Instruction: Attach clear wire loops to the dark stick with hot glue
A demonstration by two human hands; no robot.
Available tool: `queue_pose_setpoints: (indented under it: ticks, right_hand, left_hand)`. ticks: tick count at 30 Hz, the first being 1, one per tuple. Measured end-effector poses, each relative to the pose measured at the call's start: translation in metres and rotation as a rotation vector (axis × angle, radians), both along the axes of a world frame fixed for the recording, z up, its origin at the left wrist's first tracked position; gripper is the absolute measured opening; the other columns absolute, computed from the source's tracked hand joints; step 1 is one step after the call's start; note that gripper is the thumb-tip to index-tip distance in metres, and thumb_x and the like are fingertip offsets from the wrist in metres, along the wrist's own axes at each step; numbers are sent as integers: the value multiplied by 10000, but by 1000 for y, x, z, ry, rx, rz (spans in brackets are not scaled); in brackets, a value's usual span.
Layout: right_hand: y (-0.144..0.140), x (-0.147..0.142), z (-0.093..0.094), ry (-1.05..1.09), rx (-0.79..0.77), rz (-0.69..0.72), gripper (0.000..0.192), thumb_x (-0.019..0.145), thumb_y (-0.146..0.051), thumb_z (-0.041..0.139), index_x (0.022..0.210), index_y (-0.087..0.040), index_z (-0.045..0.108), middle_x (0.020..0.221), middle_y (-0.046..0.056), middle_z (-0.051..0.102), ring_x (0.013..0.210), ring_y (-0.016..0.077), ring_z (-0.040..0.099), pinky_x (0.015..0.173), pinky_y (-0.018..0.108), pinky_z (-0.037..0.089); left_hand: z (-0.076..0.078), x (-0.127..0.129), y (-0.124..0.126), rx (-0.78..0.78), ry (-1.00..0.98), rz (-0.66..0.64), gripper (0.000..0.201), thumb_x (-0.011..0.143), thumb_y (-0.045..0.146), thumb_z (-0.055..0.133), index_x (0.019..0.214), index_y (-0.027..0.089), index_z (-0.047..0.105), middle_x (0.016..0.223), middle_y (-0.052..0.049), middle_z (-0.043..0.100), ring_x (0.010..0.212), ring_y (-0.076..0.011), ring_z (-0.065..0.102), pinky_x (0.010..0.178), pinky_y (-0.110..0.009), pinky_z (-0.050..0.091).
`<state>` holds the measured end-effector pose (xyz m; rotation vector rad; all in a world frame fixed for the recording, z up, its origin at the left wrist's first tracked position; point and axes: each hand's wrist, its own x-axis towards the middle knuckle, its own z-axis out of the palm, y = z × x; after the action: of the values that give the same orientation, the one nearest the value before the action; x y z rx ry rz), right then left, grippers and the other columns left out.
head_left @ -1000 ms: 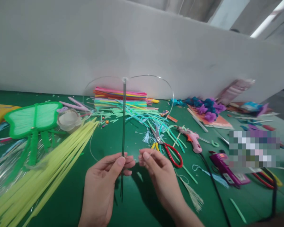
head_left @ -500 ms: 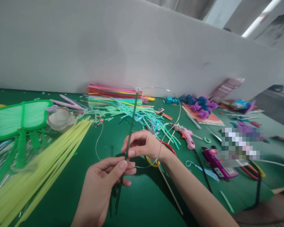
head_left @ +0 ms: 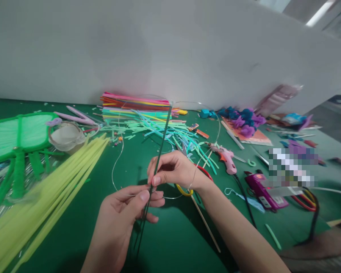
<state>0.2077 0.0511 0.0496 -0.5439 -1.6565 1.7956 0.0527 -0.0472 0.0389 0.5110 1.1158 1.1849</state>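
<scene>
Thin dark green wire stems slant upward between my hands, with their lower ends spread apart. My left hand pinches them between thumb and fingers. Just above, my right hand is closed on the same stems with thumb and fingertips. A clear, thin wire loop bows out to both sides; it meets the stems at the top and near my left fingers, and passes by my right wrist. Under my right hand lie scissors with red and yellow handles, partly covered.
Yellow-green pipe cleaners and a green fan-shaped piece lie left. Bundled coloured pipe cleaners and cut pieces lie behind. Right are a pink glue gun, a purple device, a wooden stick and purple-blue flowers.
The stems lean slightly more to the right at the top, and the wire loop has shifted with them. Both hands keep their hold. The view has moved a little.
</scene>
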Motion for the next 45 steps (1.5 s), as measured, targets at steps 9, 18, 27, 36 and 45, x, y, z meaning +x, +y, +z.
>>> queue_pose_setpoints:
  ticks: [9,18,27,36,45]
  right_hand:
    - [-1,2,1,11,-30,-98,128,732,-249,794,690,-171,702,741,-6,713,659,95,624,664,241,525]
    - [2,7,-14,10,-110,-37,119,809,-294,730,889,-209,753,908,15,751,667,83,629,617,211,525]
    - [-5,-6,-26,110,-212,17,140,774,-282,768,872,-190,728,854,-6,717,657,84,627,600,202,500]
    - [-5,0,-18,107,-153,71,155,790,-322,751,852,-191,696,870,7,668,699,103,590,633,235,484]
    - [-4,5,-18,121,-160,132,144,776,-296,758,826,-196,668,832,-9,605,750,108,571,698,242,475]
  left_hand:
    - [5,13,-7,111,305,138,198,665,286,810,771,149,715,701,-62,740,573,-154,675,480,-198,533]
    - [7,10,-5,41,238,79,250,717,372,777,796,167,658,615,5,649,347,-22,394,316,-126,229]
    - [-2,-1,-4,10,99,-35,265,760,420,752,755,177,645,625,27,616,348,-1,375,345,-148,240]
    - [-1,-1,-1,-56,-10,-137,298,744,431,773,691,175,629,482,66,503,313,7,297,341,-150,132]
    - [2,2,-5,-14,50,-118,325,674,429,821,663,181,612,593,23,624,312,8,337,331,-142,157]
